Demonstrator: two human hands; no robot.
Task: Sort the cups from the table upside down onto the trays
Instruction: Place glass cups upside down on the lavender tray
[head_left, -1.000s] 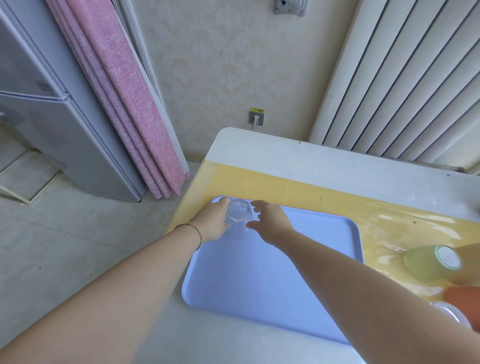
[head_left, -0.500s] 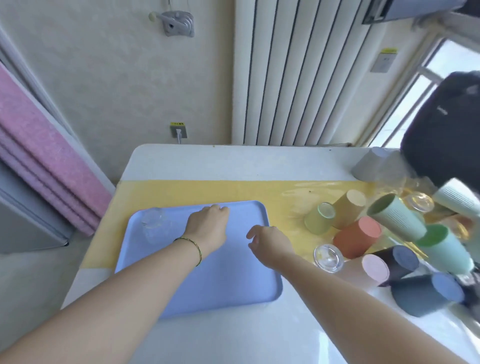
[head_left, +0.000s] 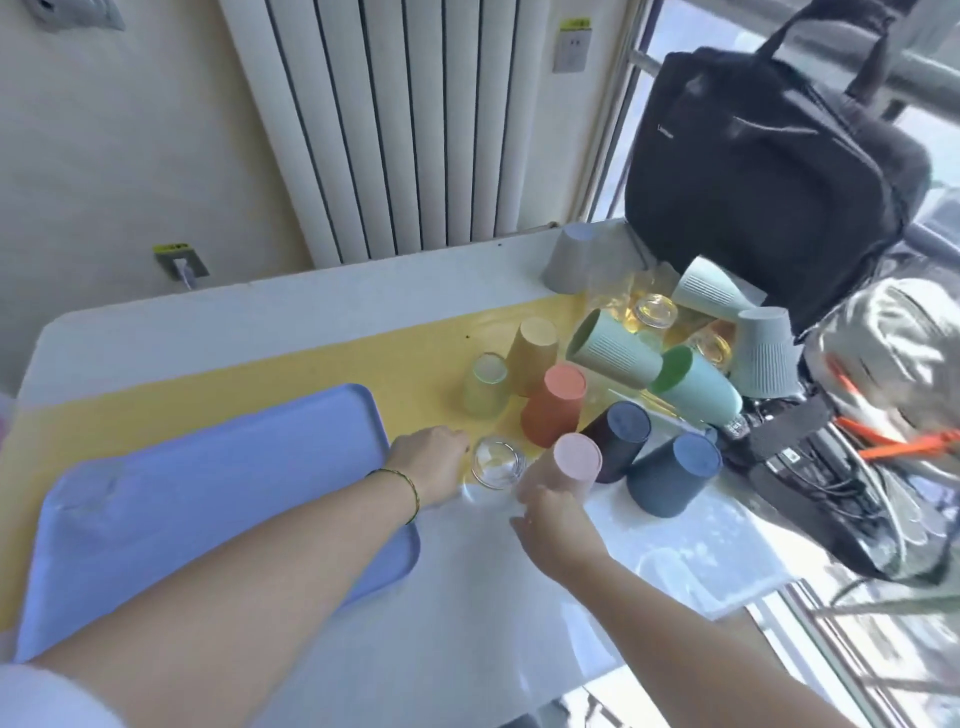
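Note:
A clear glass (head_left: 496, 464) stands on the white table (head_left: 467, 597) just right of the blue tray (head_left: 218, 499). My left hand (head_left: 434, 464) is against the glass's left side with its fingers curled round it. My right hand (head_left: 553, 527) reaches in from the right, its fingertips at the glass's lower right side, below a pink cup (head_left: 571, 465). Another clear glass (head_left: 96, 486) stands upside down in the tray's far left corner. Several coloured cups crowd behind: orange (head_left: 556, 402), pale green (head_left: 485, 384), tan (head_left: 532, 353), two dark blue (head_left: 621, 439).
More ribbed green and grey cups (head_left: 613, 356) and small glasses (head_left: 655, 310) lie jumbled at the table's right end. A black bag (head_left: 769, 156) and a silver wrapped bundle (head_left: 893, 353) stand beyond them. A yellow mat (head_left: 311, 374) runs across the table; a radiator (head_left: 415, 119) is behind.
Both hands let go of the glass on the tray's left corner and moved right across the tray to the clear glass by the pink cup. The view swung right.

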